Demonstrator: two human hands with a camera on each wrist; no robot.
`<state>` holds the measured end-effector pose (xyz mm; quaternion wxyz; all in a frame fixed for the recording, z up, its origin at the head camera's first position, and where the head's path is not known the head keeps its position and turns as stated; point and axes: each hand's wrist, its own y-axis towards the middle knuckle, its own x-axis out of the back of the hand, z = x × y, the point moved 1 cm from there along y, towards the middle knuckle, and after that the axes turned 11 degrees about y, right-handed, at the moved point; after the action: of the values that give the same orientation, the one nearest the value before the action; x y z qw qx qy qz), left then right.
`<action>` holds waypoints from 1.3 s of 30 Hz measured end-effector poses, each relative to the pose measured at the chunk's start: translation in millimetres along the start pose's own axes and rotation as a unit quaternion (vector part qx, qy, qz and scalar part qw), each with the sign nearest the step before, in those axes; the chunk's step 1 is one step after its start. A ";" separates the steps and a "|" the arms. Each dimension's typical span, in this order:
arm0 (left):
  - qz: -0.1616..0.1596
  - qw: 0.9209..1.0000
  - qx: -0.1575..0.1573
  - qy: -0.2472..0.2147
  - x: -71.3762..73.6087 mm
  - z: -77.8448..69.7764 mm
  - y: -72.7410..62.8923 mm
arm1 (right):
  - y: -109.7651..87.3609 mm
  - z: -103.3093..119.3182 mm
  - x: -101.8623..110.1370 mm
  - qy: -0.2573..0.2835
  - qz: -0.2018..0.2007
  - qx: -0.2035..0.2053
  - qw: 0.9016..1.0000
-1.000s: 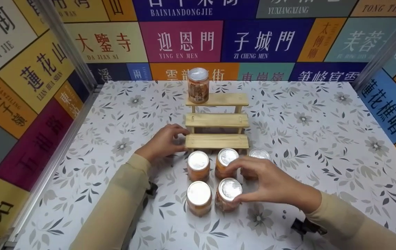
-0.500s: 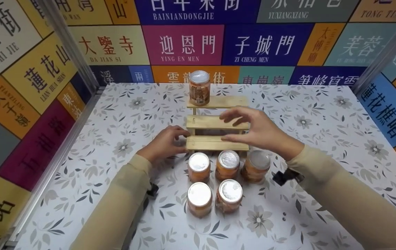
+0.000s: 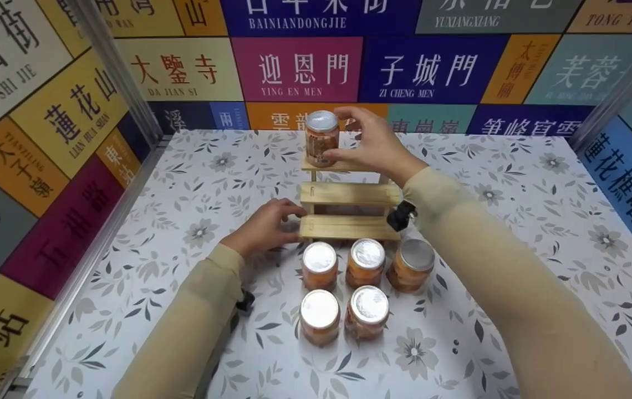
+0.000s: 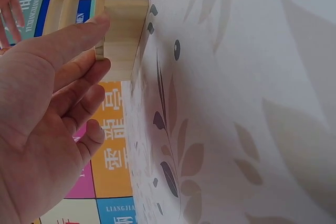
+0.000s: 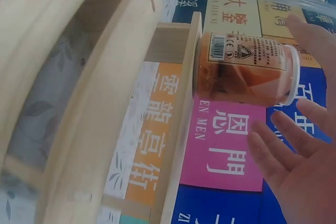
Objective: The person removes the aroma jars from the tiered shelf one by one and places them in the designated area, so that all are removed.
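Note:
A clear jar of orange pieces with a silvery lid (image 3: 321, 138) stands upright on the left end of the top step of a wooden three-step stand (image 3: 349, 226). My right hand (image 3: 374, 141) is beside this jar, thumb and fingers spread around its right side. In the right wrist view a gap shows between the fingers (image 5: 273, 150) and the jar (image 5: 244, 69), whose label carries a barcode. My left hand (image 3: 266, 224) pinches the left end of the lowest step; the left wrist view shows thumb and index finger on the wooden edge (image 4: 100, 45).
Several similar lidded jars stand in front of the stand, including a near-left jar (image 3: 320, 318) and a right-hand jar (image 3: 411, 266). A flower-patterned cloth (image 3: 493, 238) covers the table. Colourful lettered panels (image 3: 296, 69) rise behind and at both sides.
My right hand has moved from the front jars up past the stand's steps to the jar on top. My left hand stays at the lowest step, and the jars keep their places.

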<state>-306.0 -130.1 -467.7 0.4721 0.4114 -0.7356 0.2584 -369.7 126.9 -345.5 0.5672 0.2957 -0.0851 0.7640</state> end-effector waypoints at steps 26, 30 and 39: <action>-0.002 1.000 0.007 -0.015 -3.5 0.7 -1.7 | 4.0 -2.5 -9.2 0.021 -0.048 0.035 0.998; -0.004 1.000 0.005 -0.008 -1.6 0.5 -2.3 | -13.1 1.8 1.4 0.027 -0.042 0.056 0.997; -0.008 1.000 0.001 -0.015 -0.5 0.8 -0.7 | -61.6 10.4 27.5 0.016 -0.030 0.090 0.995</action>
<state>-305.7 -130.9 -468.5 0.4631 0.4214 -0.7389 0.2490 -314.5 165.6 -334.7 0.5622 0.3353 0.0020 0.7560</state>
